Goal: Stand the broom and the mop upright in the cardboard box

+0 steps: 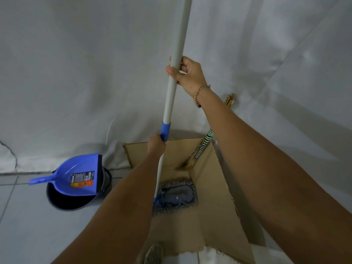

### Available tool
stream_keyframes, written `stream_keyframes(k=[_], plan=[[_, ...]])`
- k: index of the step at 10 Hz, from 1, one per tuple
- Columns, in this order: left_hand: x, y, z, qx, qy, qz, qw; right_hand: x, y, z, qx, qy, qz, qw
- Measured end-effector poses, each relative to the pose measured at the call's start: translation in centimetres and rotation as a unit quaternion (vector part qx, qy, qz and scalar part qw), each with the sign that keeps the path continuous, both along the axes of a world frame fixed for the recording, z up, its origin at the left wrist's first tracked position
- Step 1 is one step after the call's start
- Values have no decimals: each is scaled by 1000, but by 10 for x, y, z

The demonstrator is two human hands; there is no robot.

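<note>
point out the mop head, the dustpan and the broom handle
mop head (176, 196), head view, on the blue pad's middle
dustpan (80, 171), head view, on its scoop
broom handle (204, 144), head view, on the striped shaft

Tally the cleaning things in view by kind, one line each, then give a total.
Mop, head down in the cardboard box, pole held by left hand and right hand: 1
Broom, leaning in the box's far corner: 1
Dustpan, blue, resting on the bucket: 1
Bucket, dark: 1
Total: 4
</note>
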State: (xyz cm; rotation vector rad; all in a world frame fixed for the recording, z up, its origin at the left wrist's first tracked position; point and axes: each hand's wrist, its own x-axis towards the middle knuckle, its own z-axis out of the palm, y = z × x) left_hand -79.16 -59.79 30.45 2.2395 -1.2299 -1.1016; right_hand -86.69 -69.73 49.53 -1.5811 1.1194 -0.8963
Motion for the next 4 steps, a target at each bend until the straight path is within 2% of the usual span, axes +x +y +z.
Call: stream_keyframes(k=[1, 2, 3, 4], plan=[[-3, 5, 1, -5, 15, 14, 1000, 2, 3, -4, 0, 12, -24, 1000], [-3, 16, 12, -9, 35, -4, 999, -7, 10, -6, 1, 67, -26, 997], [2, 30, 20, -11, 28, -45, 999, -22, 26, -19, 31, 123, -24, 992], [7, 49, 36, -13, -20, -84, 996, -35, 65, -43, 61, 209, -22, 976]])
